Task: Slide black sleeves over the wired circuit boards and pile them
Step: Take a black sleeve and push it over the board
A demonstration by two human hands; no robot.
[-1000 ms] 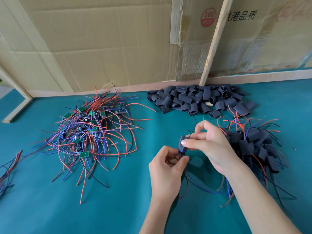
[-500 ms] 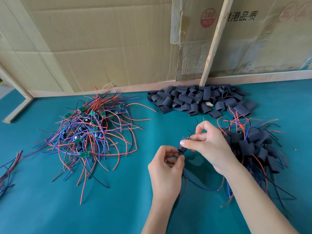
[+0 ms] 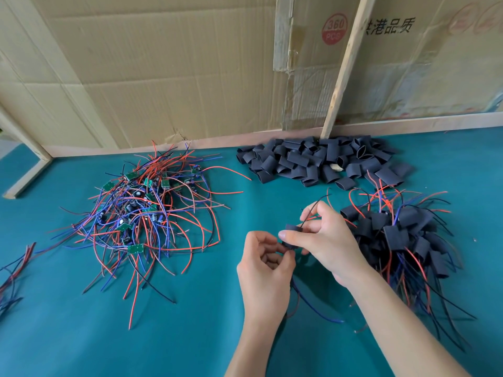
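Note:
Between my two hands, above the teal table, sits one black sleeve (image 3: pixel 293 228) on a wired circuit board. My right hand (image 3: pixel 324 240) pinches the sleeve with thumb and fingers. My left hand (image 3: pixel 265 263) pinches the board's lower end, where blue and dark wires (image 3: pixel 313 308) trail down. A thin black wire (image 3: pixel 315 205) sticks up past my right fingers. The board itself is hidden. A tangle of bare boards with red, blue and black wires (image 3: pixel 138 213) lies at the left. Loose black sleeves (image 3: pixel 321 161) are heaped at the back. Sleeved boards (image 3: pixel 400 232) are piled at the right.
A cardboard wall (image 3: pixel 177 66) and a leaning wooden slat (image 3: pixel 345 63) close off the back of the table (image 3: pixel 136 336). A few loose wires (image 3: pixel 13 268) lie at the far left edge. A wooden frame corner (image 3: pixel 24 172) stands at the back left.
The sleeve has slid further down over the board, so less of it shows between my fingers. Both hands stayed in nearly the same place.

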